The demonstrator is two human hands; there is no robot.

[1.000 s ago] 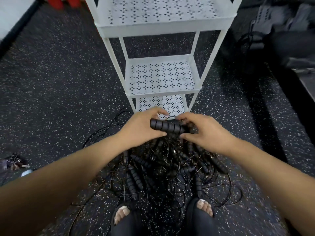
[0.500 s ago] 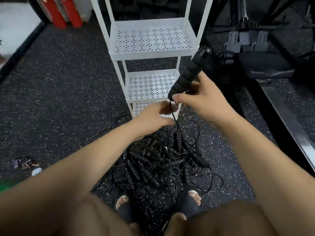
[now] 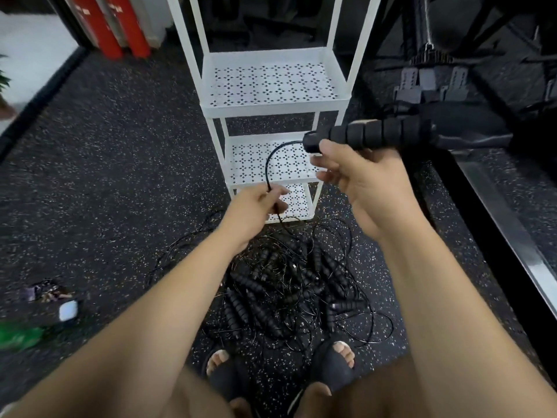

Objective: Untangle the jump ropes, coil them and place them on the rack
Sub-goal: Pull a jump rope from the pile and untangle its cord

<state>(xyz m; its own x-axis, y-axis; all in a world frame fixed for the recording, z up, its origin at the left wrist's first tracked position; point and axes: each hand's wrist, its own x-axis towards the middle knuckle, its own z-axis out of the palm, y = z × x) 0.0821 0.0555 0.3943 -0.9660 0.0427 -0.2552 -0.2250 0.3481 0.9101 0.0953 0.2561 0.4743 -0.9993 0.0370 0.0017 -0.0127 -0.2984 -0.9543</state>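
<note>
The black handle (image 3: 376, 132) pointed up a moment ago. Now it lies almost flat in the middle right of the frame, with its far end to the right. The right hand (image 3: 361, 182) grips it near the cord end, fingers curled round it. The left hand (image 3: 256, 206) was right under the right hand before. Now it has moved down and to the left, apart from it. Its fingers pinch the thin black cord (image 3: 268, 167), which bends in a curve from the handle down to that hand, then drops to the floor.

The rest of the jump ropes (image 3: 289, 291) lie in a messy pile on the speckled floor (image 3: 120, 176), low in the middle, between the rack and 2 feet in dark sandals (image 3: 331, 366). The white rack (image 3: 271, 110) stands just past the pile, and 3 of its shelves show. Both hands sit in front of its lower shelves. The arms hide the edges of the pile.

2 red tubes (image 3: 120, 25) stand at the upper left. Dark gym gear (image 3: 470, 128) fills the upper right. A small white thing (image 3: 67, 310) lies at the lower left.
</note>
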